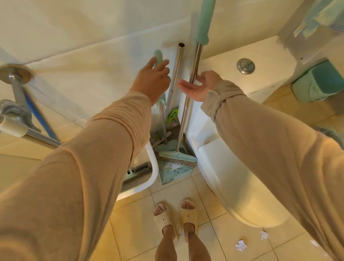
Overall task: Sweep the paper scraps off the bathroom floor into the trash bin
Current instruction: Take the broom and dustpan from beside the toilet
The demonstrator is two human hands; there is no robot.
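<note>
A broom (196, 63) with a steel shaft and mint grip leans in the corner, its brush head (177, 156) resting on a mint dustpan (171, 172). The dustpan's mint-tipped handle (157, 56) stands to the left. My left hand (153, 80) is open, its fingers touching that handle's top. My right hand (201, 85) is open, palm up, just against the broom shaft without gripping it. White paper scraps (241, 246) (264, 235) lie on the beige tile floor near the toilet's front. A mint trash bin (318, 84) stands on the floor at the right.
A white toilet (245, 197) fills the right side, its cistern with a flush button (245, 66) behind. A bare steel tube (178, 69) leans between the two handles. A shower valve and steel pipe (14, 111) jut out at left. My slippered feet (175, 215) stand on the tiles.
</note>
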